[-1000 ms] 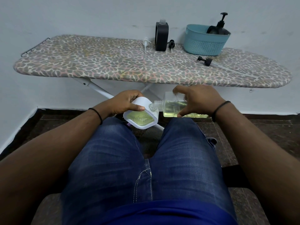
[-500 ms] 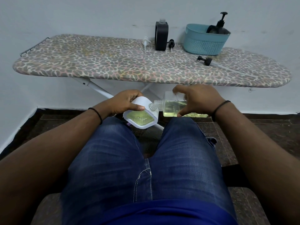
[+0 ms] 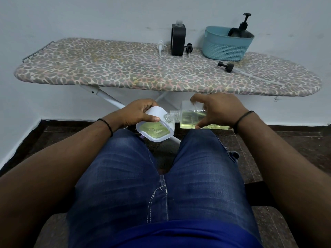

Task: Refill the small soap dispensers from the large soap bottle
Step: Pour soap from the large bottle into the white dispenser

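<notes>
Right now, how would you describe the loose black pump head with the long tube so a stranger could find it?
Start at the leopard-print ironing board against the wall and go to its right end, where a teal plastic basket stands. In front of the basket, the black pump head with a long clear tube lies flat on the cover. The other two loose pumps, beside the black rectangular dispenser, are smaller.

Single head-worn view, looking forward and down, lap point(image 3: 161, 185) near, ironing board point(image 3: 125, 72) beyond

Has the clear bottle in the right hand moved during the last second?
No. The clear bottle lies in the same place below the ironing board edge, its neck at the white container.
</notes>
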